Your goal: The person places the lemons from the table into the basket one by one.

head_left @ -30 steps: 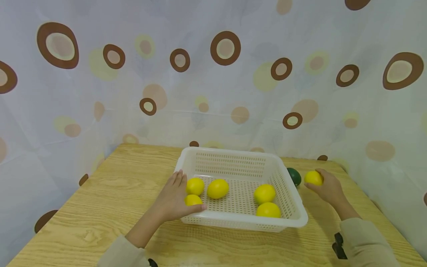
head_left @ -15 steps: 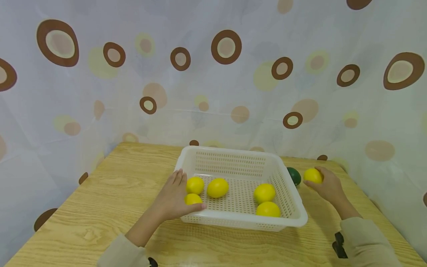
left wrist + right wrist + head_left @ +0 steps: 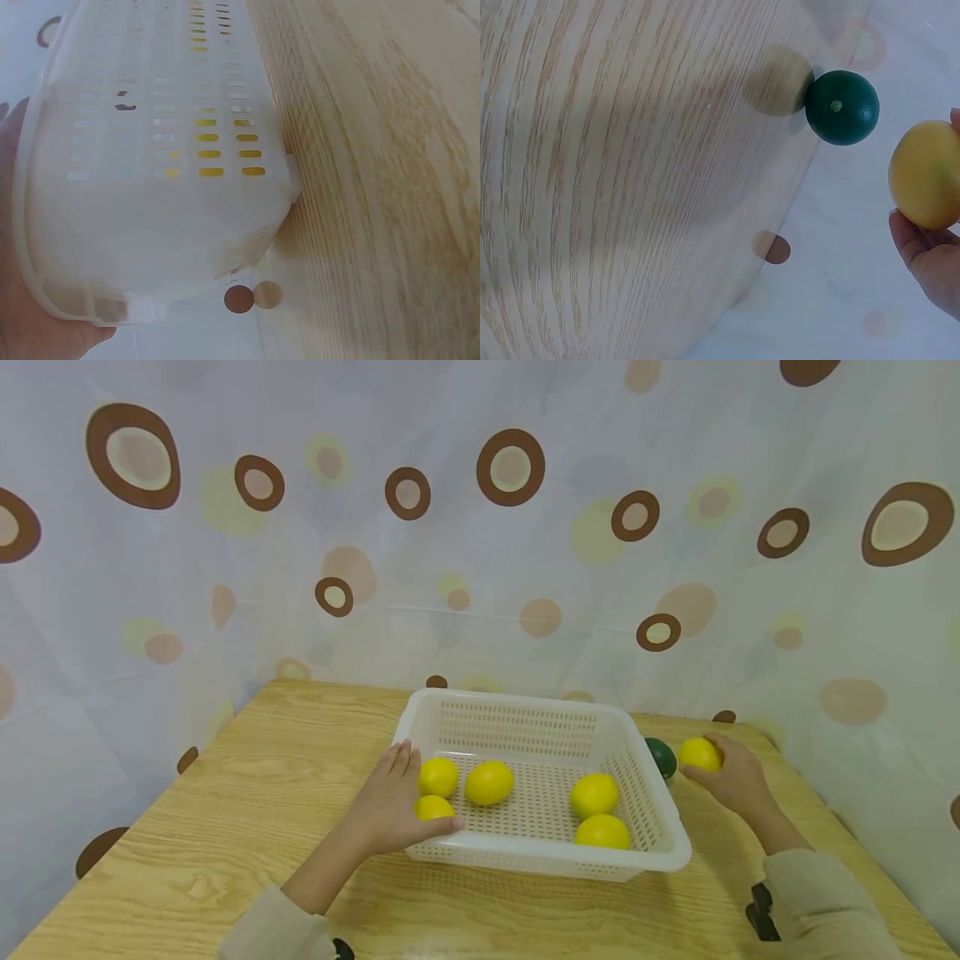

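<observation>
My left hand [image 3: 390, 802] rests over the near left corner of a white perforated plastic basket [image 3: 547, 852]. Its fingers lie straight along the left rim, with the thumb spread over the front rim. In the left wrist view part of this hand [image 3: 34, 322] shows behind the basket's rim. Right of the basket, my right hand [image 3: 738, 781] grips a yellow lemon [image 3: 699, 754] between thumb and fingers. The lemon [image 3: 926, 176] is raised above the table in the right wrist view. Close by, a dark green round fruit [image 3: 842, 107] lies beside the basket, partly hidden by its wall in the head view.
Several lemons lie inside the basket: a group at the left, including one lemon [image 3: 489, 783], and a pair at the right with one lemon [image 3: 595, 796] behind the other. The wooden table [image 3: 247, 777] is backed by a patterned curtain [image 3: 480, 560].
My right hand, still holding the lemon, has shifted slightly left toward the green fruit and the basket. The left hand and basket have stayed in place.
</observation>
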Tool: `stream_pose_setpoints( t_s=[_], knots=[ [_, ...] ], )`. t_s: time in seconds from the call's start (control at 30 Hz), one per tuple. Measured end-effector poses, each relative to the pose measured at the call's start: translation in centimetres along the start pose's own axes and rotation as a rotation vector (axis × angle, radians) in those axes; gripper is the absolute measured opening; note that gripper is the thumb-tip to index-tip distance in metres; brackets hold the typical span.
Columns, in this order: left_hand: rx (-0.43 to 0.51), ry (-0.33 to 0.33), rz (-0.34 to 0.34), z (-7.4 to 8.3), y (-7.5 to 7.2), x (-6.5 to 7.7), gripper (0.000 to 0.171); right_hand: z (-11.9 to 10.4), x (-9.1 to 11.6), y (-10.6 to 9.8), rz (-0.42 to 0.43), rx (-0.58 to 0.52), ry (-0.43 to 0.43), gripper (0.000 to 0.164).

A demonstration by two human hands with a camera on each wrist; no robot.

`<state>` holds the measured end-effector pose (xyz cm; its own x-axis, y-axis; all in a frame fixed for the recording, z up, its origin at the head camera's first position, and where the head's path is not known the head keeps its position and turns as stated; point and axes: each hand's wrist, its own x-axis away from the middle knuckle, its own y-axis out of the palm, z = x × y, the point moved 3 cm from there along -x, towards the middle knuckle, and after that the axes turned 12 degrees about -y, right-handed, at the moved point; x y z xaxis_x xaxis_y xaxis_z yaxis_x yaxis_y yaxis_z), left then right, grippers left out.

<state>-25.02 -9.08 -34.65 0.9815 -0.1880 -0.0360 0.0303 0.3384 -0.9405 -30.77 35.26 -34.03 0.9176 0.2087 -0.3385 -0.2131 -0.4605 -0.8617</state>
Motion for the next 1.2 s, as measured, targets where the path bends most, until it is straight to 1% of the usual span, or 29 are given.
stream_pose_setpoints(
  t_s=[0.3, 0.53, 0.73, 1.07, 1.2],
  knots=[
    [0.009, 0.004, 0.015, -0.1, 0.2, -0.1, 0.108, -0.7, -0.2, 0.1, -0.008, -0.010, 0.004, 0.068],
    [0.005, 0.001, 0.005, -0.1, 0.2, -0.2, 0.108, -1.1, -0.6, 0.2, -0.002, -0.006, -0.013, 0.068],
    [0.002, -0.002, 0.003, -0.1, 0.1, -0.2, 0.108, -1.5, -0.8, 0.1, -0.007, -0.014, -0.012, 0.069],
    [0.013, -0.011, -0.001, -0.1, 0.0, 0.0, 0.109, -2.5, -1.0, -0.2, 0.038, -0.028, -0.048, 0.065],
    [0.008, -0.015, -0.004, -0.1, 0.1, 0.0, 0.109, -2.8, -1.0, -0.3, 0.038, -0.038, -0.047, 0.064]
  ],
)
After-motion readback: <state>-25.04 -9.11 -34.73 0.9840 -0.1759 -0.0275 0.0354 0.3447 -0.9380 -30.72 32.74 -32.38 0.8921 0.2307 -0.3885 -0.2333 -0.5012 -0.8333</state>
